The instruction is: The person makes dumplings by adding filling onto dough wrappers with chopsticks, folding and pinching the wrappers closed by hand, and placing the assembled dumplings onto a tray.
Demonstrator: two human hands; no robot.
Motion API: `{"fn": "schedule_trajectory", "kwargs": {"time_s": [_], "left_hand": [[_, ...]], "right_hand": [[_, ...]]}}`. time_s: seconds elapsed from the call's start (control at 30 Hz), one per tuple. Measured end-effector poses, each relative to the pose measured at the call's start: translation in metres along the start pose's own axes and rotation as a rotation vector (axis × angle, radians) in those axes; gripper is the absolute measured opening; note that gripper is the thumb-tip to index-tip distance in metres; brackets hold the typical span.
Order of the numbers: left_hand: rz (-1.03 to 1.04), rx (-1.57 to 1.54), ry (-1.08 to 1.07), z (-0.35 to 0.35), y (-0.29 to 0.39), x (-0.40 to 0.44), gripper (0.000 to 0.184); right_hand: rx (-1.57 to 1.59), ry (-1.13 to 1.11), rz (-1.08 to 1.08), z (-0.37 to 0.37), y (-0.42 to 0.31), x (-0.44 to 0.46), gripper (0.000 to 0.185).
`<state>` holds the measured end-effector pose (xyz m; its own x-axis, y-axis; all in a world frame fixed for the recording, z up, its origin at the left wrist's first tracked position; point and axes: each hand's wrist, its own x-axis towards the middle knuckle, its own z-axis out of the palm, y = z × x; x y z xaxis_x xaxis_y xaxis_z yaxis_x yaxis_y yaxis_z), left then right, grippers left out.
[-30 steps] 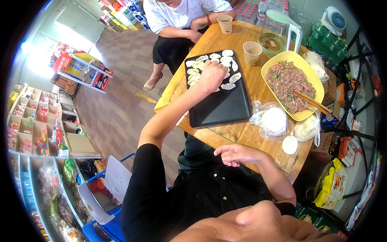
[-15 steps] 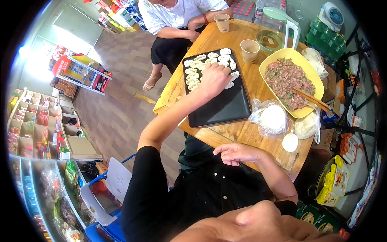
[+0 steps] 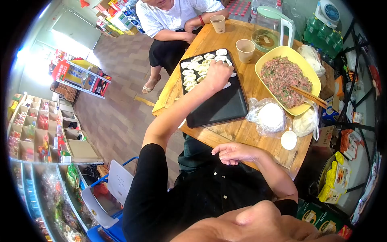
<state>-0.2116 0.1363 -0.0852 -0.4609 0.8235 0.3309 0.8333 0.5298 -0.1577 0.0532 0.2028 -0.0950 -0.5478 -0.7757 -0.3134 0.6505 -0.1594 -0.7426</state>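
On the wooden table lies a black tray with several pale folded dumplings in rows over its far part. My left hand reaches over them, its fingers bent down and closed at a dumpling near the tray's far right; the fingertips are partly hidden by the hand. Close to the table's near edge, my right hand hovers with loosely curved fingers apart and nothing in them. Beside it on the table are a round dough wrapper and a stack of wrappers in clear plastic.
A yellow bowl of minced filling holds chopsticks. Two paper cups and a lidded pitcher stand behind. A bag of dough lies at right. Another person sits across the corner.
My left hand has shifted slightly right and turned among the dumplings at the tray's far part. My right hand stays nearly in place. The whole view has moved a little.
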Motion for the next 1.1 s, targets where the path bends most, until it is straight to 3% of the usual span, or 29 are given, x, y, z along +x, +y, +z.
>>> {"fn": "schedule_trajectory", "kwargs": {"time_s": [0.1,0.27,0.3,0.37,0.73,0.93,1.03,1.1], "left_hand": [[0.040,-0.058,-0.030,0.000,-0.006,-0.003,0.011],[0.033,-0.186,0.158,-0.018,-0.007,-0.022,0.017],[0.037,-0.186,0.157,-0.024,-0.004,-0.028,0.017],[-0.031,-0.197,-0.050,-0.032,0.001,-0.041,0.022],[-0.036,-0.126,-0.027,-0.009,-0.002,-0.045,0.020],[-0.038,-0.113,0.070,-0.008,-0.007,-0.043,0.007],[-0.066,-0.139,0.126,-0.017,-0.002,-0.049,0.013],[-0.048,-0.194,0.278,-0.031,0.014,-0.055,0.026]], "right_hand": [[0.006,-0.009,-0.004,0.000,0.000,0.000,0.040],[-0.004,0.003,0.003,0.001,-0.002,-0.001,0.040],[-0.002,0.004,0.000,0.001,-0.002,-0.001,0.040],[0.009,-0.006,0.005,0.000,0.000,0.000,0.041],[0.007,0.006,0.014,0.000,0.000,0.000,0.040],[0.027,0.012,0.017,-0.001,0.001,0.004,0.035],[0.004,-0.013,-0.012,-0.002,0.001,0.004,0.036],[-0.047,0.009,-0.046,-0.002,0.006,0.004,0.039]]}}
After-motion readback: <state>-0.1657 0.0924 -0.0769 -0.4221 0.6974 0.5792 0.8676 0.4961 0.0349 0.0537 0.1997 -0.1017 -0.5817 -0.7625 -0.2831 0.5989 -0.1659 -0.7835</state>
